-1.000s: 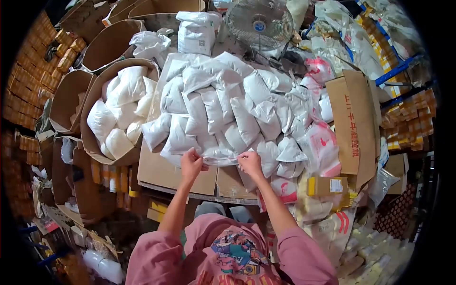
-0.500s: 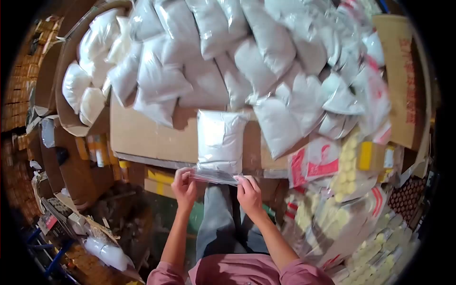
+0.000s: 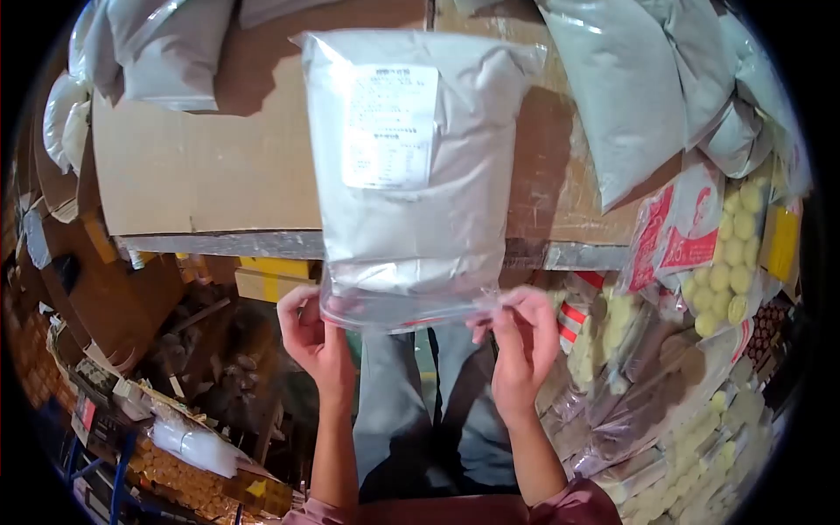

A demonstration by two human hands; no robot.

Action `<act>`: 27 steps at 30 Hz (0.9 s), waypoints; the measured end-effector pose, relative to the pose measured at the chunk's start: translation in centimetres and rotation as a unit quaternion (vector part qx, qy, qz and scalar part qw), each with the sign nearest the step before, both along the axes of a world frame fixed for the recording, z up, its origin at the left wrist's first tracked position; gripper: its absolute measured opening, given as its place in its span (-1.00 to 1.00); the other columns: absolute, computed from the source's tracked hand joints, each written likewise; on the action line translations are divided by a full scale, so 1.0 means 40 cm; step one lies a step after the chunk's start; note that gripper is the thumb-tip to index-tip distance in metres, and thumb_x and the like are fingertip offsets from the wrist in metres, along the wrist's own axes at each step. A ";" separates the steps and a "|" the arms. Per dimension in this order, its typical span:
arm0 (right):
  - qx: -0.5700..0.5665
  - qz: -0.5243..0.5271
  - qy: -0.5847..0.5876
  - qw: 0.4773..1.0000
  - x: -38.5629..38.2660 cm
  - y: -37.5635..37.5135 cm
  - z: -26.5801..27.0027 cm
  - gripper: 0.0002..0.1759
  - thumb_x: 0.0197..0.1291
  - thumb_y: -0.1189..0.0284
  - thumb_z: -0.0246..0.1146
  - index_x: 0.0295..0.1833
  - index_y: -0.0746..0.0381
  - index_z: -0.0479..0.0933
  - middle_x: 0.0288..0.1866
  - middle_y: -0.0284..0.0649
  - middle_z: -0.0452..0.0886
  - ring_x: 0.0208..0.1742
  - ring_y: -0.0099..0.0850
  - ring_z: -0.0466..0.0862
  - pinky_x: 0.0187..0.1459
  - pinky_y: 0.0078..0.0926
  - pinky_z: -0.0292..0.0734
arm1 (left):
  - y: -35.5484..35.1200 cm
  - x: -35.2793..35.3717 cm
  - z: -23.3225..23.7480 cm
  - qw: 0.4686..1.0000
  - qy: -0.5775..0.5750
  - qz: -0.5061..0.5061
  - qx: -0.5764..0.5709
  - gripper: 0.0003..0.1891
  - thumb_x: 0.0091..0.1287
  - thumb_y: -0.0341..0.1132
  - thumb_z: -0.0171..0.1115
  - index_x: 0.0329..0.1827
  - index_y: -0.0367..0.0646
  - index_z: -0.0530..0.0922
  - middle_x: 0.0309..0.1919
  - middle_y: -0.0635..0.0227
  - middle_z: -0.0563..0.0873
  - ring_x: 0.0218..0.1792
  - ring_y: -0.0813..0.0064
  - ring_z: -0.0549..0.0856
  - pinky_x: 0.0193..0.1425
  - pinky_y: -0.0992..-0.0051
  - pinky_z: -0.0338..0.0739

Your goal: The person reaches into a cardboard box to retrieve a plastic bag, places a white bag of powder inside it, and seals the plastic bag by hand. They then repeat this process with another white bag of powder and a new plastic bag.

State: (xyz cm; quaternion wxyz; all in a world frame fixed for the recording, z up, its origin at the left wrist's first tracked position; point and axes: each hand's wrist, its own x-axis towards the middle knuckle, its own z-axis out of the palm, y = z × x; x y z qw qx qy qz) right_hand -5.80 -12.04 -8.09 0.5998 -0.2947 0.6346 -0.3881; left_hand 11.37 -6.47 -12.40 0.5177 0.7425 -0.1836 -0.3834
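White bag [image 3: 420, 210], label [image 3: 391, 131] facing up, straddles the near edge of the table [image 3: 210, 175]: filled end over the cardboard top, clear mouth strip [image 3: 411, 317] just past the edge on the person's side. Can't tell if it rests on the table or hangs above.

Left hand [image 3: 319, 337]: fingers clamped on the strip's left end. Right hand [image 3: 525, 341]: thumb and index look pinched on the right end; exact contact blurred.

Doing it well, my read: even pull on both ends so the strip lies flat and straight, no pucker; powder-like fill away from the strip; table taking the weight so the film doesn't stretch.

More filled bags [image 3: 621, 96] on the table's right side, others [image 3: 175, 52] far left. Off its right front: red-printed bag [image 3: 678, 223], pale yellow balls [image 3: 731, 249]. Yellow-taped box [image 3: 276, 278] below its front edge.
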 end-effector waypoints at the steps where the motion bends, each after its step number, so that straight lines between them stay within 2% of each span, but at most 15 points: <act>1: 0.035 -0.015 -0.022 0.999 0.001 -0.006 0.005 -0.88 0.31 0.64 0.06 -0.13 0.40 0.51 -0.19 -0.16 0.61 -0.35 -0.49 0.59 -0.33 -0.55 0.50 | -0.003 -0.010 0.001 1.000 0.026 0.011 0.004 -0.82 0.36 -0.44 0.20 -0.06 -0.25 0.42 -0.25 0.32 0.61 -0.27 0.61 0.61 -0.22 0.61 0.50; 4: 0.123 0.002 -0.123 0.985 -0.034 -0.012 -0.007 -0.87 0.33 0.55 0.15 -0.11 0.42 0.49 -0.25 -0.18 0.62 -0.30 -0.47 0.62 -0.34 -0.54 0.51 | -0.009 -0.049 -0.004 0.971 0.212 0.098 0.043 -0.78 0.26 -0.42 0.33 -0.14 -0.28 0.49 -0.30 0.33 0.64 -0.32 0.62 0.62 -0.21 0.60 0.50; 5: 0.143 -0.014 -0.103 0.984 -0.027 -0.022 0.006 -0.83 0.31 0.51 0.20 -0.15 0.44 0.51 -0.29 -0.19 0.63 -0.29 -0.46 0.64 -0.35 -0.53 0.53 | -0.011 -0.056 -0.004 0.966 0.240 0.057 0.079 -0.81 0.23 -0.42 0.36 -0.22 -0.30 0.54 -0.34 0.33 0.66 -0.34 0.60 0.63 -0.19 0.57 0.51; 6: 0.152 -0.001 -0.099 0.983 -0.033 -0.021 0.004 -0.83 0.30 0.50 0.21 -0.16 0.44 0.52 -0.30 -0.18 0.63 -0.30 -0.46 0.65 -0.35 -0.53 0.54 | -0.021 -0.083 -0.002 0.956 0.279 0.065 0.067 -0.82 0.21 -0.41 0.38 -0.26 -0.32 0.56 -0.40 0.36 0.66 -0.35 0.57 0.64 -0.18 0.55 0.52; 8: 0.169 0.027 -0.093 0.981 -0.050 -0.018 0.000 -0.81 0.30 0.48 0.23 -0.18 0.44 0.55 -0.32 -0.18 0.65 -0.31 -0.46 0.66 -0.35 -0.52 0.55 | -0.003 -0.119 -0.025 0.942 0.321 0.020 0.094 -0.80 0.18 -0.42 0.40 -0.22 -0.34 0.59 -0.35 0.30 0.70 -0.31 0.52 0.67 -0.15 0.53 0.54; 9: 0.184 0.013 -0.099 0.978 -0.054 -0.021 0.002 -0.81 0.28 0.48 0.25 -0.20 0.44 0.59 -0.35 -0.18 0.67 -0.34 -0.47 0.66 -0.35 -0.52 0.57 | -0.004 -0.138 -0.021 0.942 0.323 -0.005 0.092 -0.77 0.16 -0.44 0.41 -0.19 -0.35 0.60 -0.27 0.22 0.74 -0.28 0.48 0.69 -0.12 0.51 0.56; 10: 0.190 0.012 -0.105 0.976 -0.060 -0.021 0.005 -0.82 0.28 0.48 0.25 -0.20 0.43 0.59 -0.35 -0.17 0.67 -0.33 -0.47 0.66 -0.35 -0.52 0.57 | -0.017 -0.152 -0.013 0.929 0.367 -0.029 0.050 -0.78 0.15 -0.47 0.41 -0.16 -0.34 0.62 -0.22 0.17 0.75 -0.27 0.48 0.70 -0.11 0.50 0.57; 12: 0.202 0.010 -0.114 0.973 -0.074 -0.021 0.010 -0.82 0.27 0.48 0.26 -0.19 0.42 0.60 -0.34 -0.16 0.68 -0.33 -0.47 0.67 -0.35 -0.53 0.57 | -0.050 -0.184 0.017 0.922 0.376 -0.025 0.093 -0.87 0.21 -0.47 0.35 -0.27 -0.28 0.56 -0.30 0.25 0.69 -0.30 0.49 0.66 -0.22 0.49 0.53; 15: 0.204 0.040 -0.116 0.971 -0.101 -0.017 0.005 -0.85 0.24 0.51 0.27 -0.18 0.40 0.61 -0.33 -0.16 0.68 -0.32 -0.47 0.67 -0.34 -0.55 0.56 | -0.042 -0.193 0.033 0.909 0.396 -0.044 0.122 -0.86 0.19 -0.48 0.35 -0.27 -0.30 0.56 -0.32 0.25 0.69 -0.31 0.47 0.66 -0.22 0.48 0.52; 20: 0.203 0.064 -0.145 0.966 -0.116 -0.022 0.003 -0.89 0.16 0.61 0.31 -0.19 0.40 0.57 -0.28 -0.20 0.65 -0.28 -0.52 0.66 -0.31 -0.60 0.54 | -0.023 -0.203 0.032 0.909 0.404 -0.024 0.100 -0.87 0.18 -0.50 0.38 -0.30 -0.31 0.58 -0.34 0.25 0.70 -0.32 0.50 0.65 -0.21 0.51 0.54; 23: 0.185 0.106 -0.118 0.970 -0.114 -0.028 0.011 -0.79 0.04 0.71 0.37 -0.20 0.39 0.52 -0.21 -0.25 0.58 -0.20 -0.60 0.60 -0.24 -0.68 0.51 | -0.020 -0.205 0.034 0.901 0.427 -0.005 0.081 -0.88 0.19 -0.49 0.36 -0.27 -0.30 0.58 -0.31 0.24 0.69 -0.32 0.51 0.63 -0.22 0.51 0.51; 27: 0.133 0.087 -0.146 0.977 -0.109 0.001 -0.018 -0.77 0.02 0.70 0.38 -0.21 0.38 0.50 -0.22 -0.26 0.56 -0.20 -0.60 0.56 -0.21 -0.67 0.50 | -0.017 -0.214 0.041 0.882 0.466 0.035 0.052 -0.85 0.19 -0.48 0.33 -0.20 -0.28 0.59 -0.28 0.27 0.69 -0.30 0.51 0.61 -0.20 0.49 0.47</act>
